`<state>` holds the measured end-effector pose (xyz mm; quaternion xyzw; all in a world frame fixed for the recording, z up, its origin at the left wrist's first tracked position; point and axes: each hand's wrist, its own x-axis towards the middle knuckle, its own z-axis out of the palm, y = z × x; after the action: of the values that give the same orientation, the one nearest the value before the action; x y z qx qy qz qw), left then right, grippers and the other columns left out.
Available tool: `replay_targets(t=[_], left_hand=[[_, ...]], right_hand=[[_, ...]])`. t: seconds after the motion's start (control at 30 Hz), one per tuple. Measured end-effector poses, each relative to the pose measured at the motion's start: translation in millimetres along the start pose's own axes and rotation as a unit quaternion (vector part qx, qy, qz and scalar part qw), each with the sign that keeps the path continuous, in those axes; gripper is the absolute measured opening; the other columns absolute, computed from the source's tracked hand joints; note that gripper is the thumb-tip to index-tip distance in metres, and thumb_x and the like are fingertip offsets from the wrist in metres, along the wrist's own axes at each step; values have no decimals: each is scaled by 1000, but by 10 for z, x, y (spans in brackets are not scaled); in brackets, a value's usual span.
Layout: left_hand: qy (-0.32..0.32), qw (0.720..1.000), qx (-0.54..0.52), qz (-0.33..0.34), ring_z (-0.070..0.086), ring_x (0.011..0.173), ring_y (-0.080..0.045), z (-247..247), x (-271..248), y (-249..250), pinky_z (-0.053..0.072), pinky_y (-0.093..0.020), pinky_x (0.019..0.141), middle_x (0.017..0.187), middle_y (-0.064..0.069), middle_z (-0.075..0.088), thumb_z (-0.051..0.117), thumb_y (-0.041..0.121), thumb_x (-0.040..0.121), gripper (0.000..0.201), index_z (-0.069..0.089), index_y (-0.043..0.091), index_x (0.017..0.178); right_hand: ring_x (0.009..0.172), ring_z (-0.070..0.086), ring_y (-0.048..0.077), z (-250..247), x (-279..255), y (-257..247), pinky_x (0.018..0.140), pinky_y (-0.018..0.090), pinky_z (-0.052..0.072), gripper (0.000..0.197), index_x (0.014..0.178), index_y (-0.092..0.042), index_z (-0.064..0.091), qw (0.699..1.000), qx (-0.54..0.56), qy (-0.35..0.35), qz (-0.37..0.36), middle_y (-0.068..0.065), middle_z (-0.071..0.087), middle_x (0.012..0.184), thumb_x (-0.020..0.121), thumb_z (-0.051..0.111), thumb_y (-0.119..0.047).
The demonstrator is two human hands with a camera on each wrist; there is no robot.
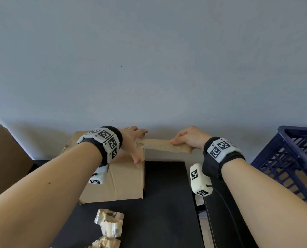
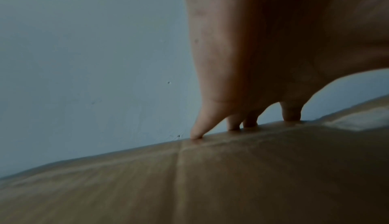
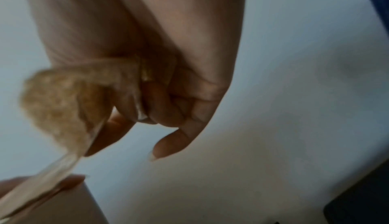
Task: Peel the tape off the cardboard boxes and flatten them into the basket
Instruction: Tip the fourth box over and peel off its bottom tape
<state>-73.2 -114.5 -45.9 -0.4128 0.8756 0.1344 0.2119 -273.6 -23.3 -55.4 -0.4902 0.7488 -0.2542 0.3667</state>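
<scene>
Left hand (image 1: 133,145), fingers straight, presses the brown cardboard box (image 1: 120,179) while right hand (image 1: 190,138) pinches its stretched translucent tape strip (image 1: 159,144).

No legible text anywhere; only black-and-white square marker codes on the wristbands (image 1: 106,140).

A black table (image 1: 167,203) set against the pale wall carries a cardboard box (image 1: 120,183) at its far left, near the wall, and crumpled wads of peeled brown tape (image 1: 109,225) lying directly on its near part, just in front of that box.
</scene>
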Motion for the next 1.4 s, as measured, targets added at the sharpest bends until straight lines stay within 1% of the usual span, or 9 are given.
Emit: replay_targets(t=[0.17,0.3,0.43,0.53,0.7,1.0,1.13,1.2,1.4], left_hand=[[9,1000,-7,5,24,138,-21,8,-11,80,33,-45,110,144,3,24,83,46,58,122,3,33,149],[10,1000,-7,7,21,140,-21,5,-11,84,31,-45,111,146,3,22,83,44,61,122,1,31,150],[8,1000,-10,2,20,141,-20,-1,-9,111,32,-46,111,147,4,21,83,44,60,122,1,32,150],[10,1000,-16,8,20,141,-20,5,-4,135,32,-46,110,146,5,22,83,43,60,120,4,33,149],[10,1000,-22,1,24,139,-19,8,-8,84,35,-46,108,145,8,23,84,41,59,118,7,36,148],[13,999,-30,16,28,135,-18,27,24,116,36,-47,107,141,9,27,83,39,60,115,9,37,147],[17,999,-32,20,29,134,-19,26,27,84,37,-46,105,139,8,27,83,38,61,113,10,36,147],[15,999,-35,20,29,134,-20,27,28,58,37,-47,106,140,7,26,82,37,61,112,10,36,147],[9,999,-30,16,27,137,-21,26,49,24,36,-47,107,143,6,24,83,38,61,114,9,37,147]], right_hand=[[65,55,14,18,-22,88,57,22,45,12,70,-14,66,999,42,21,27,4,61,72,80,72,-16],[71,58,20,-41,-60,194,78,34,52,7,82,-6,67,994,83,47,55,8,61,76,81,70,-11],[66,59,20,-115,-71,206,82,38,54,12,89,-1,68,988,122,78,57,8,60,70,79,69,-8],[60,58,21,-139,-83,181,78,38,54,8,71,-5,64,983,142,98,59,6,59,61,77,68,-6],[47,58,14,-235,-146,300,52,23,49,16,63,-6,61,972,172,139,82,3,57,45,79,63,-6],[57,57,20,-108,-120,499,72,30,54,33,33,-8,62,952,179,184,166,8,62,41,65,59,-15],[70,68,27,124,-31,701,77,39,59,16,61,-2,73,953,135,162,217,15,72,66,62,65,-15],[74,69,31,237,-3,898,76,40,58,23,79,2,70,951,97,156,249,17,71,76,64,67,-15],[71,66,28,131,-198,1190,51,27,47,21,78,1,67,927,20,197,317,11,69,73,77,63,-19]])
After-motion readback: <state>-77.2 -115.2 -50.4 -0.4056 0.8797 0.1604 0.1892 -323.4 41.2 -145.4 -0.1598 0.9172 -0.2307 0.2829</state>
